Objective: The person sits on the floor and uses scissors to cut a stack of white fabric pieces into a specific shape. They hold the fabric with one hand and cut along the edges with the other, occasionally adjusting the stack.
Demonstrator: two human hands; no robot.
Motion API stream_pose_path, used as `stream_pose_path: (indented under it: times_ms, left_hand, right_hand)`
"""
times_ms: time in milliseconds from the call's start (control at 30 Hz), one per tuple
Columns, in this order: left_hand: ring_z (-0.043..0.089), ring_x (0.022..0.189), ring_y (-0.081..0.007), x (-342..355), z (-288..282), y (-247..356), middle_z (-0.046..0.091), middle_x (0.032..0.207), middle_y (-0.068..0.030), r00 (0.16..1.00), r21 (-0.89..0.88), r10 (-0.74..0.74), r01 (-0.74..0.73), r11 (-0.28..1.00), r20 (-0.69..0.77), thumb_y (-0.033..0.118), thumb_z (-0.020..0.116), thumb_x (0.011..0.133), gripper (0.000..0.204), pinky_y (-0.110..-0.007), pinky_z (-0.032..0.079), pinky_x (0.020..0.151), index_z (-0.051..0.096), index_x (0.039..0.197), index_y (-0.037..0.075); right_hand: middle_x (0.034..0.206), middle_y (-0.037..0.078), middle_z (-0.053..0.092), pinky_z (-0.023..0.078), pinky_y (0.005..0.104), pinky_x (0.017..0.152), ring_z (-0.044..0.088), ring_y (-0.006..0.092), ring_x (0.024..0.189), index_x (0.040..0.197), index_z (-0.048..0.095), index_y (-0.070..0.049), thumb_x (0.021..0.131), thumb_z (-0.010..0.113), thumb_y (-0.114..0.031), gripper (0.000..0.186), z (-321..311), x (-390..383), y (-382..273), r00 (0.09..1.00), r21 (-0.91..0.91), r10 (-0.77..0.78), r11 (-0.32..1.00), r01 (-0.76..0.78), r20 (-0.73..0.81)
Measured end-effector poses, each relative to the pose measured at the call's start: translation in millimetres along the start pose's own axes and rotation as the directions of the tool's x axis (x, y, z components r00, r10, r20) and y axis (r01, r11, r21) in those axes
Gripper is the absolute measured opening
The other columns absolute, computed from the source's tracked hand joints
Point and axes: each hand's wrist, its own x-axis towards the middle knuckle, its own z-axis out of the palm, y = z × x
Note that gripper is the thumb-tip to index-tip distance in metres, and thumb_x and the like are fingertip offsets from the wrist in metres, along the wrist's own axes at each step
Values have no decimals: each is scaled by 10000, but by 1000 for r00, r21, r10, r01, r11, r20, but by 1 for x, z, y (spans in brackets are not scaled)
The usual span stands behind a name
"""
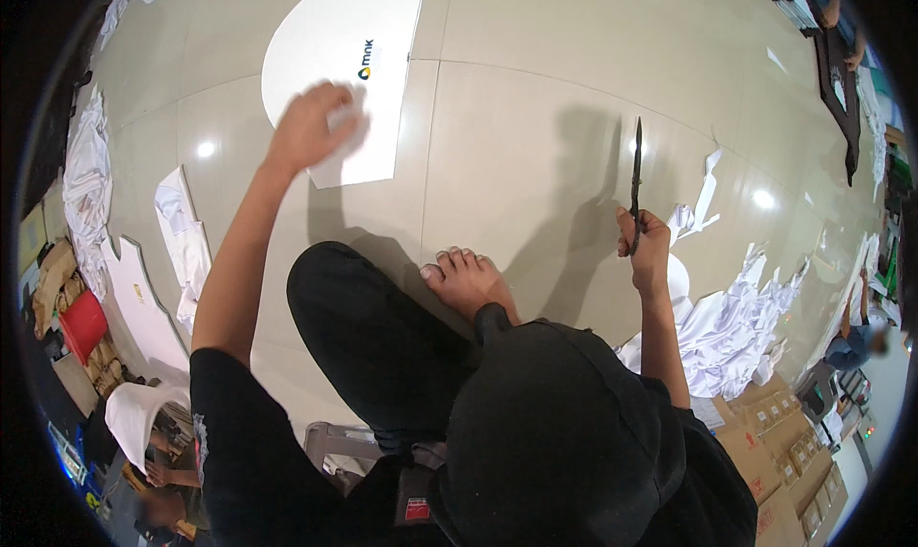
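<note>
My left hand [316, 126] is over a large white cut piece [344, 11] with a small printed logo, near the top centre; its blurred fingers are curved and apart, and whether it touches the piece I cannot tell. My right hand [643, 246] grips black scissors [636, 169], blades pointing toward the top of the view. White scraps [708, 179] lie just beyond it. My bare foot [469, 284] rests on the tiled floor between my hands.
White fabric heaps [727, 327] lie right and far left [88, 193], with flat cut pieces [143, 298]. Cardboard boxes [784, 451] stand lower right, a red object [81, 327] at left. Dark pieces [832, 107] lie upper right. Other people are lower left [167, 504] and at right [851, 351].
</note>
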Motion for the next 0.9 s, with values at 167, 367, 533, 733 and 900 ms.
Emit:
stream_pose_path:
  times_ms: [167,367,533,733,900]
  left_hand:
    - [634,1088,-334,-47,11,45,658,1137,-97,948,11,288,-292,956,136,332,817,948,366,-464,482,978,670,1155,69]
    - [612,1117,-319,-38,41,68,621,1154,-93,923,109,384,-380,918,-18,250,760,992,240,-463,477,982,658,1113,70]
    - [624,1109,-334,-25,59,114,650,1151,-106,974,-60,213,-218,974,-78,211,748,995,187,-468,478,974,653,1051,60]
    - [642,1028,-346,-32,93,185,656,999,-110,936,-223,336,-351,910,-101,245,706,1037,201,-482,486,955,668,1079,52]
    - [638,1044,-336,-31,87,177,656,1032,-96,951,-334,308,-286,898,13,262,705,1045,172,-482,480,959,710,1060,91]
  right_hand:
    - [625,-8,554,427,278,490,535,104,502,781,625,-61,1008,821,-273,367,25,-7,1,995,42,-6,999,1,101]
    - [643,-30,562,447,272,502,546,91,517,775,615,-73,1019,813,-252,362,65,-31,11,970,40,14,999,-25,244]
    - [643,-16,602,452,263,487,577,83,510,825,653,-67,1001,844,-292,344,80,-47,25,952,-11,41,999,-40,304]
    - [647,0,623,460,269,489,586,91,511,841,662,-54,999,847,-306,350,74,-51,36,961,-2,45,999,-46,272]
    - [645,2,623,469,273,490,584,93,509,853,664,-53,1001,844,-306,344,61,-47,35,970,15,1,1000,-5,241]
